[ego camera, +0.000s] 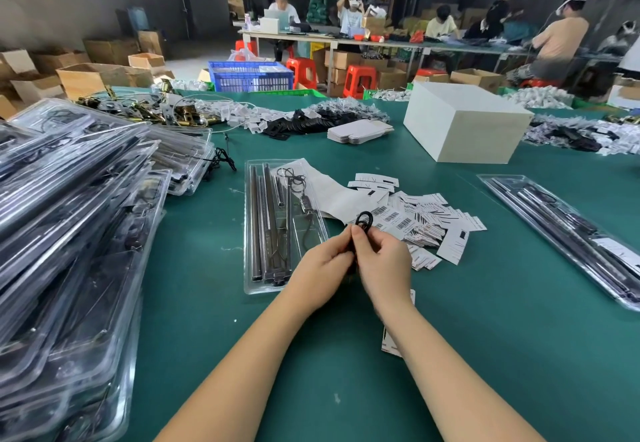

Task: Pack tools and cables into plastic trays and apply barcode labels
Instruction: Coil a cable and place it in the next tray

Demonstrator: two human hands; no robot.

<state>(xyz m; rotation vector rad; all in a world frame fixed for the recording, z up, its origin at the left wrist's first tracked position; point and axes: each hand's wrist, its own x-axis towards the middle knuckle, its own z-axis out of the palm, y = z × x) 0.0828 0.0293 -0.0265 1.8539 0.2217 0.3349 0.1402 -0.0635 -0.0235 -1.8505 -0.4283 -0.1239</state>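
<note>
Grip: I have both hands meeting over the green mat. My left hand [320,268] and right hand [382,261] each pinch the black cable [364,218] between thumb and fingertips, fingers curled in tight, nothing else held.

Cable: a small black loop stands up just above the pinch; the rest runs down between my palms, hidden. Its length I cannot tell.

Handling, cable: I judge it light and limp, springy enough to uncoil once released. Best held where it is now, at the gathered neck just below the loop, so the coil stays bundled.

Open tray [284,223]: just left of the pinch and slightly beyond it, flat on the mat, lidless. Metal rods [268,220] lie lengthwise in its left channels; a thin wire piece with a clip sits in the right pocket.

Handling, tray: thin clear plastic, I judge it flexible and slick, likely to skate on the mat if nudged. The rods look stiff and are the heavy part; I would lift by the long edges, not a corner.

Barcode labels [412,220]: a loose heap just beyond and right of the pinch, some bars up. Paper-light, easily scattered; take one by an edge.

Packed trays [76,220]: stacked well to the left of my hands.

Finished tray [568,234]: well right, apart.
</note>
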